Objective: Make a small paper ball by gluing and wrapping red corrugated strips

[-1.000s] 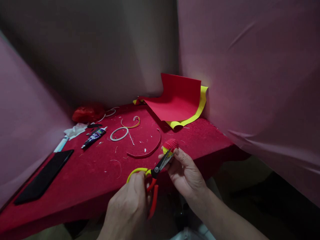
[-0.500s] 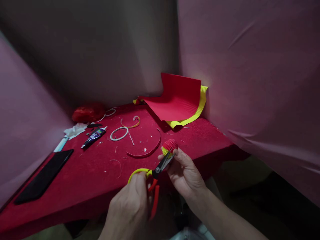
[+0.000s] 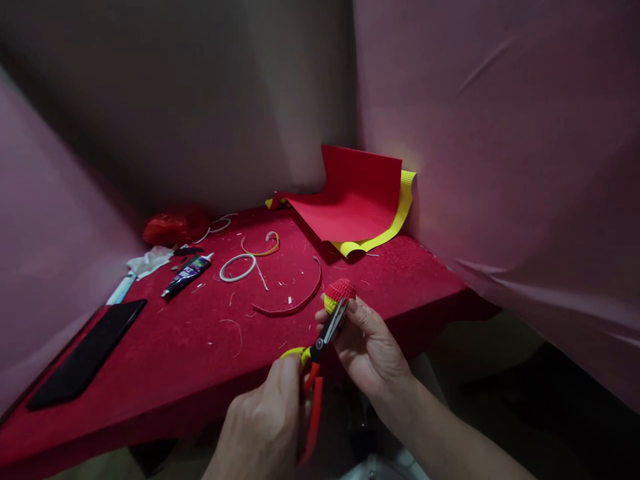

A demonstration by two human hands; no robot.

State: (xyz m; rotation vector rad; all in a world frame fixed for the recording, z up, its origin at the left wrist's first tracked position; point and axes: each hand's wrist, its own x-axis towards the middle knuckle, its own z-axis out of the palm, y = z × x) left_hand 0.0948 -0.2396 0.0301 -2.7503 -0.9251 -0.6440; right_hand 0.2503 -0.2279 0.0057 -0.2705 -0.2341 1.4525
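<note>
My left hand [image 3: 270, 427] is closed round the yellow and red handles of a pair of scissors [image 3: 316, 363]. Its black blades point up and right and touch a small rolled ball of red and yellow corrugated paper [image 3: 339, 293]. That paper ball is pinched between the fingertips of my right hand [image 3: 370, 347], just above the front edge of the red table [image 3: 190, 347]. The blades look nearly closed against the ball's yellow band.
On the table lie a curved red paper strip [image 3: 295, 303], a white ring [image 3: 238, 267], a glue tube [image 3: 187, 273], a black phone [image 3: 87, 353], a red bag [image 3: 175, 227] and crumpled tissue [image 3: 150, 260]. Red and yellow corrugated sheets [image 3: 357, 200] lean in the back corner. Pink cloth walls surround.
My left hand has shifted right and turned the scissors more upright, and the handles have come closer together. The right hand and paper ball have hardly moved.
</note>
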